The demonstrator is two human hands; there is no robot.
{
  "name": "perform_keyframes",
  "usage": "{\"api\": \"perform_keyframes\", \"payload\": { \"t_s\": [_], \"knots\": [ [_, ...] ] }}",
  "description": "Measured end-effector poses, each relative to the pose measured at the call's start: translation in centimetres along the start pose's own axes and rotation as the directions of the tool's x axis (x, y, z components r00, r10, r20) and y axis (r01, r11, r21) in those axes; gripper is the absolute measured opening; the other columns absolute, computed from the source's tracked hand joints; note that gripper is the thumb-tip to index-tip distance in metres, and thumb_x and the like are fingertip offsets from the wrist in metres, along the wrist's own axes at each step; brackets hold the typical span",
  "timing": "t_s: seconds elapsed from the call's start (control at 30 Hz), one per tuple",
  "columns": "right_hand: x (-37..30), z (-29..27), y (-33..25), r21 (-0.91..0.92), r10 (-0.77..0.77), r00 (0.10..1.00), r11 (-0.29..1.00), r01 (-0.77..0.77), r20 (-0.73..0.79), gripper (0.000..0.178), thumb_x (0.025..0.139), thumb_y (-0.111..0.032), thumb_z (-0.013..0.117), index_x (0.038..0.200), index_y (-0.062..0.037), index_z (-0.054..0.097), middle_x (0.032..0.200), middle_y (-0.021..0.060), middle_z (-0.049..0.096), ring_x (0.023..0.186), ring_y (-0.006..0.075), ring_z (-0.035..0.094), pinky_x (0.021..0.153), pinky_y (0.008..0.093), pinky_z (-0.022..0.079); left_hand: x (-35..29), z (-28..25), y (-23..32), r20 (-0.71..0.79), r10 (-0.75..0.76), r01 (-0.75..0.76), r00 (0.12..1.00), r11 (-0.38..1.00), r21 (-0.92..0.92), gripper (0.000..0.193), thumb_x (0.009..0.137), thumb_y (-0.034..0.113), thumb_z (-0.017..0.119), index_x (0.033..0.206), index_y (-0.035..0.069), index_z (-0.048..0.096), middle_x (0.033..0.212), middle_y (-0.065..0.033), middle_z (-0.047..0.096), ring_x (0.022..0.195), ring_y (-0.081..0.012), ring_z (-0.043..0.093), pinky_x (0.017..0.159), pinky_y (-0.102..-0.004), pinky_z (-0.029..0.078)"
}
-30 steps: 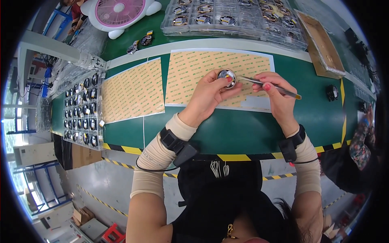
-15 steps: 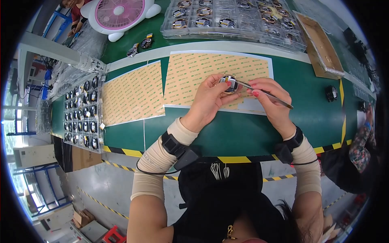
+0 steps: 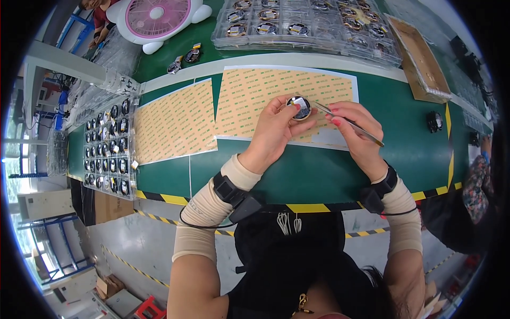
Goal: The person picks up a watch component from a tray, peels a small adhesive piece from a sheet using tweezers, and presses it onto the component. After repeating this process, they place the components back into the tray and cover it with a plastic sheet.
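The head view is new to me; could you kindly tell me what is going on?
The person's left hand holds a small round part over a patterned tan sheet. The right hand holds tweezers, tips close to the part's edge; contact is hard to tell. Clear trays of similar parts stand beyond.

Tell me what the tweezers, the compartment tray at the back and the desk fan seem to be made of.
Tweezers: probably steel, smooth and shiny, judging by the grey metallic sheen. Compartment tray: likely thin clear plastic, glossy, as its see-through walls catch light. Desk fan: apparently moulded plastic, white and pink, given its smooth rounded housing.
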State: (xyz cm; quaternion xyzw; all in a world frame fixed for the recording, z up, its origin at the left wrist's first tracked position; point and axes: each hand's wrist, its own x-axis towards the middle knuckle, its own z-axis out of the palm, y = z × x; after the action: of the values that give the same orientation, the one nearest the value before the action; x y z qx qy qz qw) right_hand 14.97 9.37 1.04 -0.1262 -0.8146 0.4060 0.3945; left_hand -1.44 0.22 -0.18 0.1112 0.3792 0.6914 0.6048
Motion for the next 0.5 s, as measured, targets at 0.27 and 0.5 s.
{"api": "perform_keyframes", "payload": {
  "t_s": [0.27,0.5],
  "knots": [
    [-0.18,0.32,0.16,0.233,0.141,0.986,0.965,-0.117,-0.088,0.013,0.082,0.004,0.052,0.093,0.0068,0.058,0.100,0.0161,0.056,0.083,0.0204,0.060,0.075,0.0294,0.051,-0.03,0.31,0.00,-0.029,0.003,-0.002,1.000,1.000,0.009,0.019,0.087,0.003,0.045,0.105,-0.003,0.046,0.100,-0.0116,0.057,0.091,-0.0203,0.059,0.080,-0.0318,0.052],
    [0.12,0.27,0.25,0.139,0.057,0.998,0.989,-0.053,-0.022,0.015,0.080,0.006,0.053,0.094,0.0058,0.059,0.098,0.0159,0.058,0.083,0.0208,0.061,0.074,0.0284,0.050,-0.33,0.27,-0.09,0.018,-0.054,0.053,0.998,0.998,0.033,0.018,0.087,0.003,0.045,0.104,-0.003,0.048,0.099,-0.0112,0.058,0.089,-0.0193,0.060,0.079,-0.0308,0.052]
  ]
}}
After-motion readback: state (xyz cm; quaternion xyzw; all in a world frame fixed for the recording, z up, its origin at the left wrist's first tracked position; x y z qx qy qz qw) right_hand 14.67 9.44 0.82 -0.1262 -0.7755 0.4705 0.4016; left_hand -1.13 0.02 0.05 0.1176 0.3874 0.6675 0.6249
